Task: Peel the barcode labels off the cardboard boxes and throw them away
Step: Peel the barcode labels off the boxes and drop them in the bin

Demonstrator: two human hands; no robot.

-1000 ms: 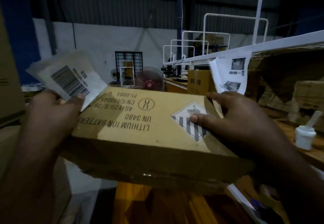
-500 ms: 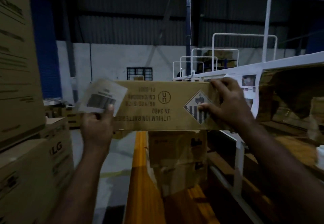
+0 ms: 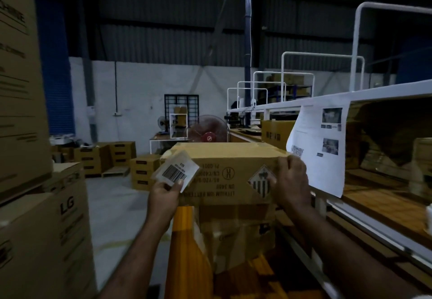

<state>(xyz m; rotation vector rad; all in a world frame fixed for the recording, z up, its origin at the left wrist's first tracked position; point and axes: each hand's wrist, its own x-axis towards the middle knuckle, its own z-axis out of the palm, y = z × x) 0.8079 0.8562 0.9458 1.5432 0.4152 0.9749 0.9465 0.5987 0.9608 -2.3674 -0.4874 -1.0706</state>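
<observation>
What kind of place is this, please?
Probably a warehouse: stacked cardboard boxes at the left, more cartons on pallets across the concrete floor, white metal racking, corrugated metal walls above.

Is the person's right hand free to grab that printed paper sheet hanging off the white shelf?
Probably not yet. The right hand grips the cardboard box, so it is occupied, though the paper sheet hangs just beside it, unblocked.

The box is matt brown cardboard (creased along its top edge); the peeled barcode label is slightly glossy white paper; the shelf frame looks like white-painted metal.
</observation>
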